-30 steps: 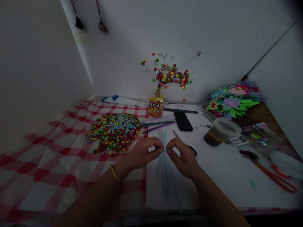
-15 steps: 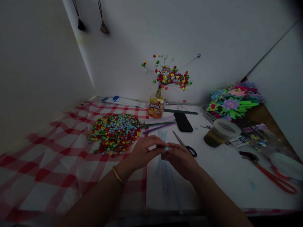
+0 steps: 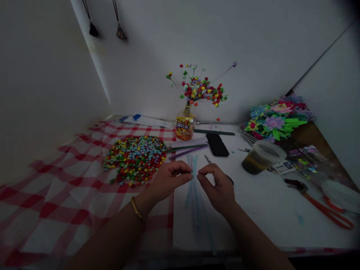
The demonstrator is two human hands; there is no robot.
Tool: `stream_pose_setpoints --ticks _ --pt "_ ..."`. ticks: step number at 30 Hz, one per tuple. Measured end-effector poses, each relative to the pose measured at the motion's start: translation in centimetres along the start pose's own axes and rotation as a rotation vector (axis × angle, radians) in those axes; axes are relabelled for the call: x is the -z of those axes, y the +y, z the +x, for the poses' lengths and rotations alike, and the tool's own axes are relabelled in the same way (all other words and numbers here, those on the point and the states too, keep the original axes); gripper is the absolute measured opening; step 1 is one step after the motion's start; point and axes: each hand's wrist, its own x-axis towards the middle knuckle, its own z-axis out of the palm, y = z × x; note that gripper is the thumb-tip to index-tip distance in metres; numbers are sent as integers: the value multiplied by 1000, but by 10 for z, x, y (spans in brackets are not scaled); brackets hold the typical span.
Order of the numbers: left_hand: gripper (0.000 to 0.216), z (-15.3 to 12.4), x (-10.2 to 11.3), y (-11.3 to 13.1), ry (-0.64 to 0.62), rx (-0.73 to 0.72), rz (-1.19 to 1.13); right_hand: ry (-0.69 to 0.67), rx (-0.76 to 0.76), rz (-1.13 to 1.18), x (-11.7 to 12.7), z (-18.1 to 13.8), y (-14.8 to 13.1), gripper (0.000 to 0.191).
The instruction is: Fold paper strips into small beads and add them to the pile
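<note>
My left hand [image 3: 168,180] and my right hand [image 3: 218,186] hover close together over a white board [image 3: 258,210], fingertips a small gap apart. Each pinches thumb against forefinger; what they grip is too small and dark to make out. A gold bangle sits on my left wrist. Pale blue paper strips [image 3: 197,204] lie on the board directly under the hands. A heap of small multicoloured paper stars [image 3: 135,157] lies just left of my left hand on the red-and-white checked cloth [image 3: 56,202].
Behind the hands are small scissors [image 3: 209,160], a black phone [image 3: 218,144], and green and purple strips [image 3: 188,149]. A bottle vase [image 3: 184,127] holds stems tipped with stars. At right are a lidded tub [image 3: 263,155], paper flowers [image 3: 277,120] and red-handled scissors [image 3: 323,210].
Half a second ago the fingertips met around a small light blue piece. The hands have since drawn slightly apart, and that piece no longer shows.
</note>
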Motion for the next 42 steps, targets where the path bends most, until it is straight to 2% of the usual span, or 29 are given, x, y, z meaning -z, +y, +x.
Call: stream_pose_setpoints --ticks 2,4,10,23,25,30,38,42 --pt "12 0 -1 0 -5 66 -63 15 199 -145 1 1 1 8" --pt "12 0 -2 2 -10 104 -84 13 315 -222 2 1 1 12" --pt "11 0 -3 3 -45 134 -100 38 445 -298 3 3 0 15" --pt "12 2 0 -6 -82 94 -124 34 468 -274 -2 2 -2 14" --pt "8 1 -2 -7 -58 107 -167 79 442 -265 -4 0 -3 15" --pt "17 0 -6 -7 35 61 -228 153 372 -227 -7 -2 -5 15" --pt "8 0 1 -4 -36 -35 -144 115 354 -173 1 1 -5 14" --pt "9 1 2 -6 -65 -14 -152 90 349 -180 2 1 -2 15"
